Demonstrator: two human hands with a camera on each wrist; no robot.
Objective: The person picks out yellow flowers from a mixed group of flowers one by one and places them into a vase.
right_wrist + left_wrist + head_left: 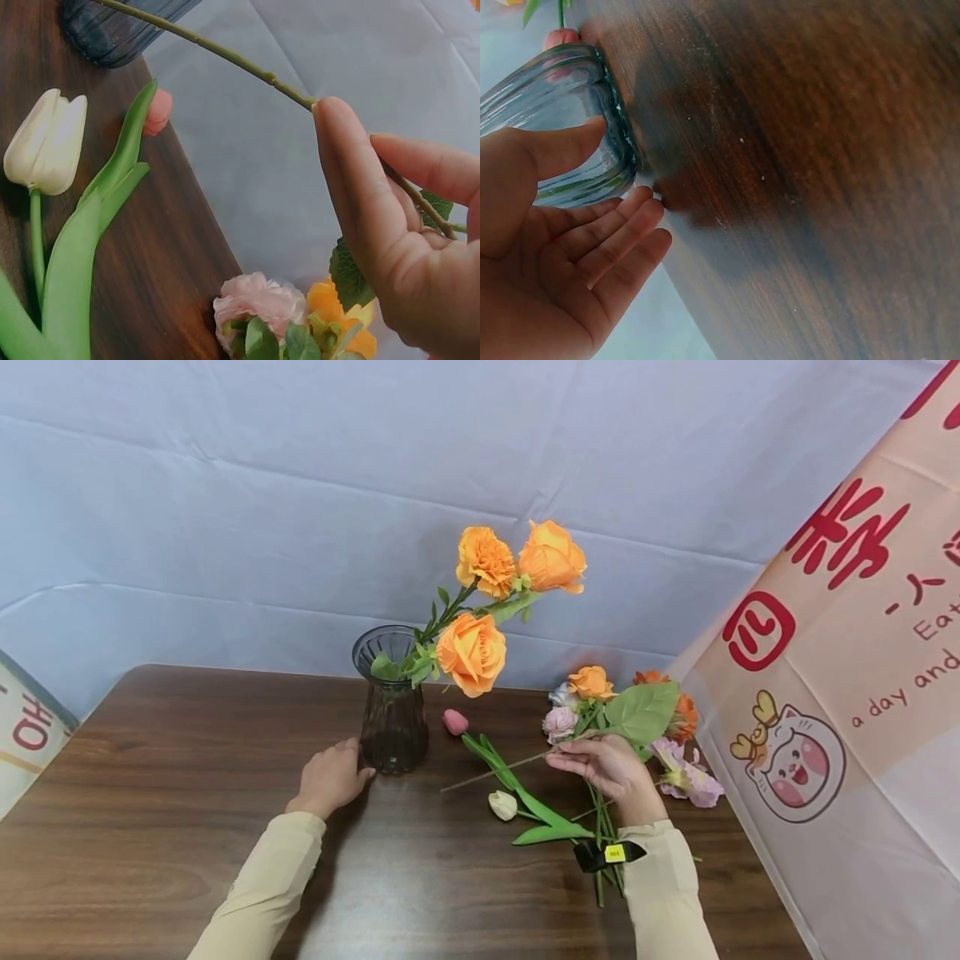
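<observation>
Two hands work at a wooden tabletop [150,827]. The left hand [330,778], fingers relaxed and spread, steadies a dark glass vase [393,710] holding orange flowers [472,652]. The right hand [607,767] pinches a thin stem [225,54]; best guided slowly. More flowers [592,702] lie beside a pale blue backdrop [225,527].

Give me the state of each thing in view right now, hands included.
Vase: upright on the table, holding three orange blooms leaning right.
Left hand: open, fingers against the vase base.
Right hand: pinching a thin stem, lifted off the table.
White tulip: lying flat.
Pink tulip: lying flat.
Loose flowers: heaped at the table's right edge.
</observation>
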